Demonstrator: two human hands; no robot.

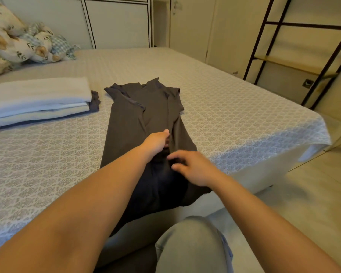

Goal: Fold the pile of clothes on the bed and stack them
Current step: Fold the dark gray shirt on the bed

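A dark grey garment [146,115] lies lengthwise on the bed [234,107], its sides folded inward and its lower end hanging over the near edge. My left hand [157,142] reaches over the middle of it, fingers curled into a fold of the cloth. My right hand [193,168] hovers just to the right and nearer, fingers loosely spread over the fabric, holding nothing that I can make out. A stack of folded clothes [37,101], white and cream on a dark piece, sits on the bed to the left.
Patterned pillows [18,42] are heaped at the far left corner. A black metal shelf frame [295,56] stands right of the bed by the cupboards. My knee in grey jeans [191,245] is below the bed edge.
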